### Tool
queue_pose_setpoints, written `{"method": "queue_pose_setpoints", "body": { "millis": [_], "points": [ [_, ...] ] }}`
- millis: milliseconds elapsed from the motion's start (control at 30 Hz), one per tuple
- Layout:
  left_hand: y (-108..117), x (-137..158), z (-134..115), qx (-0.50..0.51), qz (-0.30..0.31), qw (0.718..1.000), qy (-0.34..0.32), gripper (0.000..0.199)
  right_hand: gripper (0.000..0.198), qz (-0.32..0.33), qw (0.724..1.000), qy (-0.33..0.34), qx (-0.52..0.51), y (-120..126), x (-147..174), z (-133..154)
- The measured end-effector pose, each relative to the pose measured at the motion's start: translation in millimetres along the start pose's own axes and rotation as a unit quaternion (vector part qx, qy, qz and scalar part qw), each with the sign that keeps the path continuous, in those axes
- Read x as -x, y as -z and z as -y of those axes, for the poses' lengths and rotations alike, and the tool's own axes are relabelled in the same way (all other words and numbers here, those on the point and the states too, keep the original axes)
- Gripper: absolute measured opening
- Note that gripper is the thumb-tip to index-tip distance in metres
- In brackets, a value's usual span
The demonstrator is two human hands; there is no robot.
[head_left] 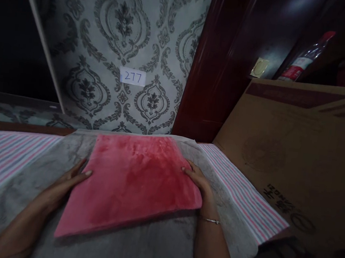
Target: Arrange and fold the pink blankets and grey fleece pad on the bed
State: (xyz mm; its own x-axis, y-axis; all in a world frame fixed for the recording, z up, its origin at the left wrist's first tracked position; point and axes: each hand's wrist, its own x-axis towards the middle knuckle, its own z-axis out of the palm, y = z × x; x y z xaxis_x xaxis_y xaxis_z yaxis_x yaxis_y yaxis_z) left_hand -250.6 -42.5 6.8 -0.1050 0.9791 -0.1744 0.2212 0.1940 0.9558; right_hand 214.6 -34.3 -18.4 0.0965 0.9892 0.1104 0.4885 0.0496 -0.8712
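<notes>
A pink, short-pile plush mat (136, 178), roughly square and flat, lies over the grey plush cloth (160, 246). Its near edge looks slightly raised. At its left edge, my left hand (73, 178) has its thumb on top and its fingers along or under the side. My right hand (196, 176) grips the right edge in the same way, thumb on the upper face and fingers partly hidden beneath. Darker red patches show on the pile at the centre and right. A thin bracelet (212, 221) is on my right wrist.
Beneath the grey cloth is a striped cloth (240, 189), showing on both sides. A big cardboard box (294, 146) stands at the right, with a red-capped bottle (302, 62) behind it. Patterned wallpaper (159, 107) bears a paper label (132, 77) reading 277. A dark screen (18, 39) is at left.
</notes>
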Motion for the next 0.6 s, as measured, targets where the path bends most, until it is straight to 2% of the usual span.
{"method": "queue_pose_setpoints", "body": {
  "millis": [167, 267, 333, 400, 500, 600],
  "points": [
    [-1, 4, 2, -0.018, 0.032, 0.998, -0.051, 0.127, 0.073, 0.033, 0.999, 0.038, -0.016, 1, 4, 6],
    [-3, 5, 0, -0.028, 0.074, 0.994, -0.075, 0.118, 0.084, 0.046, 0.997, 0.048, -0.050, 0, 7, 13],
    [-5, 9, -4, -0.005, 0.083, 0.993, -0.082, 0.112, 0.084, 0.042, 0.994, 0.049, -0.085, 1, 9, 19],
    [-6, 15, -9, 0.042, 0.073, 0.994, -0.069, 0.107, 0.080, 0.035, 0.990, 0.052, -0.123, 5, 13, 25],
    [-5, 23, -13, 0.133, 0.086, 0.987, -0.009, 0.104, 0.076, 0.035, 0.986, 0.058, -0.149, 11, 18, 28],
    [1, 22, -12, 0.139, 0.122, 0.982, 0.028, 0.092, 0.075, 0.049, 0.990, 0.052, -0.118, 14, 18, 22]
  ]
}}
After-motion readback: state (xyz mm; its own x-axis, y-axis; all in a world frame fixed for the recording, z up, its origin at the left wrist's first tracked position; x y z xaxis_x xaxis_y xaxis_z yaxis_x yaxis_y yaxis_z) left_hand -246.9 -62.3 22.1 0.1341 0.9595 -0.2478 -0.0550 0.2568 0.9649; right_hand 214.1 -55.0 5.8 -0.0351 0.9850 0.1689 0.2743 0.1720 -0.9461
